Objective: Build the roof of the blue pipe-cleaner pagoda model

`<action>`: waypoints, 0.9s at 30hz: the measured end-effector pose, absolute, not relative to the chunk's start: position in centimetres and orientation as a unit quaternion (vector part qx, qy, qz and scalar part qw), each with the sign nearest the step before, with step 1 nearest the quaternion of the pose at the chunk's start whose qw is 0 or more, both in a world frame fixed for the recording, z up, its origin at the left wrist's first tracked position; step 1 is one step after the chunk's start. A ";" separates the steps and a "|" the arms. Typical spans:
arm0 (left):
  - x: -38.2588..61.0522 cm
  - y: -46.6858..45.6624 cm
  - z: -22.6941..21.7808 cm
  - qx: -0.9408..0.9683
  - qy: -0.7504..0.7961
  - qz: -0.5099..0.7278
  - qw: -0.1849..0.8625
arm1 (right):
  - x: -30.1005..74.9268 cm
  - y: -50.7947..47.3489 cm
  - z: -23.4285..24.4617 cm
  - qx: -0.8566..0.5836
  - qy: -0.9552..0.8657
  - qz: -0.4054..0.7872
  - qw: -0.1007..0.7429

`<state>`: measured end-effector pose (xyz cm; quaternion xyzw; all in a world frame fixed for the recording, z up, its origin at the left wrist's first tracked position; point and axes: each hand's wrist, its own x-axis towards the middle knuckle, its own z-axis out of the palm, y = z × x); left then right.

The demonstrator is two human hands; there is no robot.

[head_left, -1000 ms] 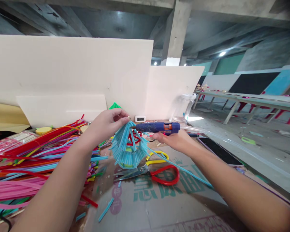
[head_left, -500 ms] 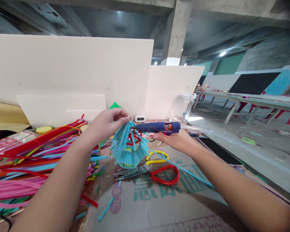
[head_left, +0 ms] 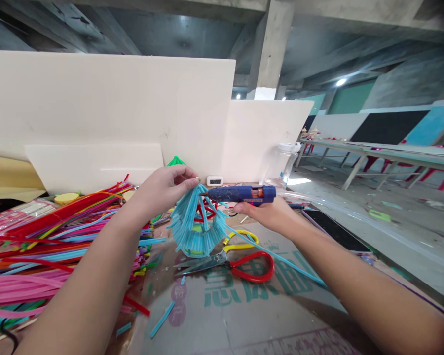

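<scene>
A cone-shaped craft piece of light blue pipe cleaners (head_left: 183, 229) stands on the cardboard, with red pipe cleaners showing through a gap in its side. My left hand (head_left: 170, 183) pinches the cone's tip between thumb and fingers. A dark blue hot glue gun (head_left: 240, 194) lies level in my right hand (head_left: 268, 213), whose fingers are partly hidden behind it. Its nozzle meets the cone's upper right side; whether they touch I cannot tell. In front lie scissors (head_left: 220, 258) with one yellow and one red handle, blades spread. A long blue pipe cleaner (head_left: 281, 260) trails right from the cone.
Loose pipe cleaners (head_left: 29, 291) in many colours pile up at left. White boards (head_left: 107, 108) rise behind. A small digital clock (head_left: 214, 181) and a clear plastic jar (head_left: 281, 162) stand at the back. A dark-screened phone (head_left: 335, 229) lies at right. Cut blue bits (head_left: 163, 319) dot the cardboard (head_left: 207, 330).
</scene>
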<state>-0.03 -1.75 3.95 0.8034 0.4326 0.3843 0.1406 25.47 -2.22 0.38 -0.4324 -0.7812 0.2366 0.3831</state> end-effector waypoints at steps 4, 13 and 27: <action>0.0 -1.7 3.9 0.805 0.426 0.385 0.147 | 25.6 -2.1 0.5 -0.415 -0.791 0.249 0.375; 0.0 -1.8 4.1 0.805 0.434 0.380 0.140 | 25.6 -2.5 0.9 -0.415 -0.789 0.246 0.379; 0.0 -1.9 4.1 0.803 0.441 0.376 0.141 | 25.6 -2.4 0.7 -0.401 -0.795 0.250 0.381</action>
